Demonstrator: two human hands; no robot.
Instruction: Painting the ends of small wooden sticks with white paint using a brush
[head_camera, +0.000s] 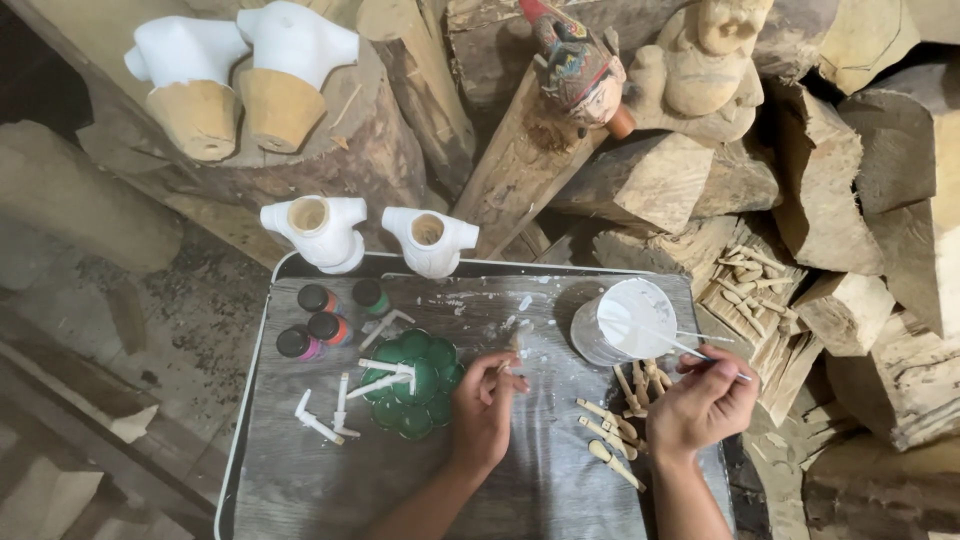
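painting small wooden puppet parts white at the desk (300, 480)

head view: your right hand (700, 405) pinches a thin brush (665, 340) reaching into the white paint cup (625, 320), centre right; your left hand (485, 405) curls around a small wooden piece (513, 345). by my judgement, load the brush, then coat it. four paint bottles (325, 325), two white torsos (370, 235) above.

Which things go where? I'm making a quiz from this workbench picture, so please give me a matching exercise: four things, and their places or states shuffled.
Things:
1. left hand
2. right hand
3. green palette
4. paint bottles

Places or states:
A. at the tray's far left
B. holds a thin brush over the white paint cup
C. pinches a small wooden piece
D. carries white-painted pieces

Pairs: 1-C, 2-B, 3-D, 4-A
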